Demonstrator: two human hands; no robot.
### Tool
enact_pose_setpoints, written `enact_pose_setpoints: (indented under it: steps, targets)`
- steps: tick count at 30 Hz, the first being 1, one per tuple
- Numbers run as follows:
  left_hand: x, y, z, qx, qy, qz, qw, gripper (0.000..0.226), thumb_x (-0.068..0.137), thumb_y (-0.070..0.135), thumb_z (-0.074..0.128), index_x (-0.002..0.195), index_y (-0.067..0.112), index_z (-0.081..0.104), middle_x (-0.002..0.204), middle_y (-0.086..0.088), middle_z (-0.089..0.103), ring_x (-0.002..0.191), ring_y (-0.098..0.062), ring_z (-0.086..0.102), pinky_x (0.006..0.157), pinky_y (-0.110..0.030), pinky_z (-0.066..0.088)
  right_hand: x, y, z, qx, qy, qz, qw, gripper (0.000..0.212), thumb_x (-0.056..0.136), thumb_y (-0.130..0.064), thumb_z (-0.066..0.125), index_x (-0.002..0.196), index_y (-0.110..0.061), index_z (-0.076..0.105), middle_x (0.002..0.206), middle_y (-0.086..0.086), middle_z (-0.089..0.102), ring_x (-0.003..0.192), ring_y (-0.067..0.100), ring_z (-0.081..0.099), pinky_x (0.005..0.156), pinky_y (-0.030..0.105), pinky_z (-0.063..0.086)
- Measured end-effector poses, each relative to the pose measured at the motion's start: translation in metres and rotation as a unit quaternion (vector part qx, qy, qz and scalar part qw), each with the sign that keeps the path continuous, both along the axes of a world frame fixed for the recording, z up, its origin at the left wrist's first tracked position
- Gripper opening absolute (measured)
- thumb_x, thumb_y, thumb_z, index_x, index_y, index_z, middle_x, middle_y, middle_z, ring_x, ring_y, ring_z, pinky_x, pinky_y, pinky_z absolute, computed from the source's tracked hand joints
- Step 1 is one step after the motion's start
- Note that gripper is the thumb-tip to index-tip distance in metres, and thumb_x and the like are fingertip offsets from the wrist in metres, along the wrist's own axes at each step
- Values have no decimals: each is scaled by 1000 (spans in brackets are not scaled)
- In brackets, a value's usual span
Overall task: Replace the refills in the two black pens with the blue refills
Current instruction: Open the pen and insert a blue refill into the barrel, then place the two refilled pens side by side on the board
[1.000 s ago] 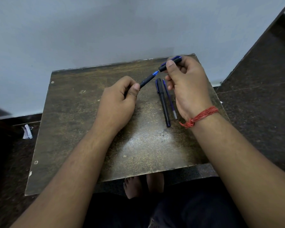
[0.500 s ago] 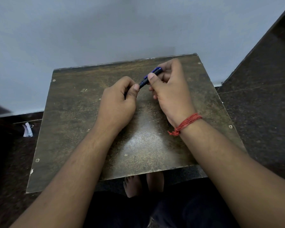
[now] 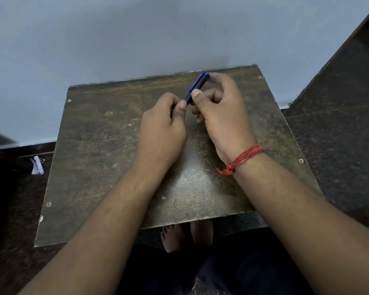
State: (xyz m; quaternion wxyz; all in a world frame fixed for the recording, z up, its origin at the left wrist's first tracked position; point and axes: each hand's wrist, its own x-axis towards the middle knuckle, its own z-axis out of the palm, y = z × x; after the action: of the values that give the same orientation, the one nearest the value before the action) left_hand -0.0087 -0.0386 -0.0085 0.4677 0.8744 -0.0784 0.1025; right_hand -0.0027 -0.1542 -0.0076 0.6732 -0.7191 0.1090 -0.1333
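— Worn brown tabletop (image 3: 107,167) against a pale wall (image 3: 136,35). And the black pen (image 3: 197,86)?

— Held above the far edge — pinched by right hand (image 3: 219,116) and left hand (image 3: 161,133), thumbs nearly touching.

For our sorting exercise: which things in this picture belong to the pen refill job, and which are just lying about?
Part of the job:
- black pen, gripped at both ends
- left hand
- right hand
- wooden board, the work surface

Just lying about:
- scrap of white paper on the floor, left of the board
- red thread on the right wrist
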Motion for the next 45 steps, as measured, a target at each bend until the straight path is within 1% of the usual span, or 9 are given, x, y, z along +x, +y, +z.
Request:
enact_pose_setpoints:
  steps: [5, 10, 15, 19, 24, 30, 34, 40, 45]
  targets:
    - [-1, -2, 0, 7, -8, 6, 1000, 20, 101, 23, 49, 87, 10, 56, 63, 7, 57, 55, -6, 50, 52, -23, 36, -4, 8, 0, 22, 28, 11, 999, 15, 90, -19, 68, 100, -9, 61, 77, 10, 70, 68, 16, 68, 64, 41, 54]
    - [-4, -4, 1, 30, -28, -28, 999, 17, 99, 28, 48, 97, 15, 59, 76, 2, 68, 73, -16, 65, 69, -38, 51, 0, -6, 10, 24, 39, -24, 999, 5, 87, -18, 67, 90, -15, 64, 73, 3, 66, 61, 11, 63, 55, 31, 47]
    - [7, 14, 2, 1, -45, 52, 998, 34, 99, 34, 49, 127, 16, 53, 106, 8, 62, 94, -6, 60, 88, -35, 53, -7, -28, 26, -254, 16, -43, 966, 9, 88, -23, 60, 95, -22, 66, 70, -11, 60, 62, -1, 54, 58, 12, 42]
    - [16, 28, -6, 105, -37, 82, 990, 51, 98, 37, 46, 144, 17, 40, 142, 1, 52, 133, -21, 44, 118, -54, 23, -13, -16, 22, -454, 62, 50, 887, 22, 92, -28, 55, 109, -15, 58, 94, 2, 64, 88, 23, 61, 74, 36, 51]
    - [18, 31, -8, 212, -5, 75, 974, 62, 100, 39, 41, 156, 22, 20, 166, -1, 15, 153, -24, 8, 122, -54, 0, -13, -3, 18, -567, 52, 70, 819, 25, 92, -27, 56, 109, -11, 47, 97, 11, 66, 103, 32, 57, 69, 38, 40]
    - [19, 32, -9, 220, 38, 68, 972, 64, 100, 42, 40, 158, 27, 15, 168, 0, 3, 154, -26, -3, 123, -52, -4, -13, 0, 15, -575, 57, 78, 812, 21, 93, -26, 55, 106, -11, 47, 90, 9, 65, 102, 32, 56, 72, 42, 47]
    - [21, 34, -10, 224, 40, 69, 971, 65, 101, 43, 38, 158, 26, 14, 168, 0, 0, 154, -25, -6, 122, -52, -5, -17, -16, 27, -550, 54, 49, 832, 21, 97, -34, 54, 102, -15, 47, 83, -1, 48, 87, 24, 45, 69, 34, 36]
    - [24, 40, -9, 229, 50, 75, 969, 66, 101, 44, 37, 158, 26, 10, 168, 0, -3, 153, -26, -11, 122, -54, -5, -34, -24, 28, -572, 135, 99, 803, 45, 94, -51, 56, 115, -12, 50, 114, 9, 60, 108, 30, 56, 83, 37, 43]
    - [27, 51, -8, 216, 64, 99, 969, 66, 101, 43, 38, 158, 25, 12, 168, -1, -2, 153, -28, -10, 122, -55, -3, -35, -2, 23, -564, 129, 122, 807, 40, 94, -37, 61, 120, -10, 48, 118, 10, 58, 106, 28, 59, 78, 34, 42]
